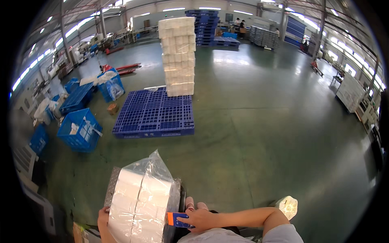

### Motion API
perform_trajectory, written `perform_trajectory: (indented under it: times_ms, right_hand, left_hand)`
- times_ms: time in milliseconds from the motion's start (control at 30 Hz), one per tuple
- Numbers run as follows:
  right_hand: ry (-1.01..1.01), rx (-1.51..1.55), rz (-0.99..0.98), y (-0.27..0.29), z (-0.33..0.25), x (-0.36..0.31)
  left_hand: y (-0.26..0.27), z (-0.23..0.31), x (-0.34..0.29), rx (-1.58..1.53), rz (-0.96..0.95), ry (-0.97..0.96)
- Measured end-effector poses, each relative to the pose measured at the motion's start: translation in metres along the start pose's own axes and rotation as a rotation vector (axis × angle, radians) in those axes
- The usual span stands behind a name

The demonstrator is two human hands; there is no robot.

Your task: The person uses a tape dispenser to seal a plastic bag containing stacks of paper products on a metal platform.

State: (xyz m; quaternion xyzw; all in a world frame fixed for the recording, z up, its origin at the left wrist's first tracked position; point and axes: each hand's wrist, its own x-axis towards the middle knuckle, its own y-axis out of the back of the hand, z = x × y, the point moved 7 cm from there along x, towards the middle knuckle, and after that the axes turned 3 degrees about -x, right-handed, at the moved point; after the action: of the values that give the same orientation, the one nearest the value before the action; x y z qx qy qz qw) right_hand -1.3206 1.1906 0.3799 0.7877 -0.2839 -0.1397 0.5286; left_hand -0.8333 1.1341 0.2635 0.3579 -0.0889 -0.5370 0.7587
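A clear plastic bag [156,164] covers a pack of white rolls or stacks [135,198], set in two columns on a metal-edged stand [110,186] in front of me. The bag's loose end stands up at the far side. My left hand [103,218] is at the pack's left side, fingers curled against the bagged edge, partly hidden. In my right hand [198,220] is a blue and orange handheld tool [177,220], its orange edge against the pack's right side. Its exact kind I cannot make out.
Ahead stands a blue plastic pallet [154,113] with a tall stack of wrapped white packs [178,56]. Blue crates [81,129] hold plastic at left, near a red pallet jack [127,68]. A wrapped round bundle [288,207] sits on the floor to my right.
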Motion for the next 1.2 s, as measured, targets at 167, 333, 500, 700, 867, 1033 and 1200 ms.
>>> perform_trajectory:
  times_ms: [167, 333, 500, 700, 867, 1033, 1200]
  right_hand:
    - [-0.016, 0.021, -0.018, -0.011, 0.001, 0.003]
    - [-0.021, 0.052, 0.010, -0.019, 0.009, -0.001]
    - [-0.073, 0.069, -0.036, -0.025, 0.021, -0.011]
    - [-0.011, 0.257, -0.037, -0.012, 0.034, -0.044]
    - [0.030, 0.210, -0.138, -0.019, 0.069, -0.089]
    - [0.045, 0.179, -0.124, -0.012, 0.073, -0.094]
    - [-0.079, 0.070, -0.241, -0.026, 0.042, -0.039]
  left_hand:
    - [-0.027, 0.139, -0.070, 0.434, 0.488, -0.439]
    - [-0.165, 0.229, -0.200, 0.554, -0.105, -0.687]
    - [-0.175, 0.230, -0.205, 0.569, 0.032, -0.651]
    - [-0.171, 0.223, -0.203, 0.564, 0.002, -0.616]
    - [-0.173, 0.221, -0.205, 0.598, -0.016, -0.630]
    - [-0.177, 0.220, -0.206, 0.592, 0.009, -0.633]
    - [-0.192, 0.220, -0.206, 0.772, 0.002, -0.583]
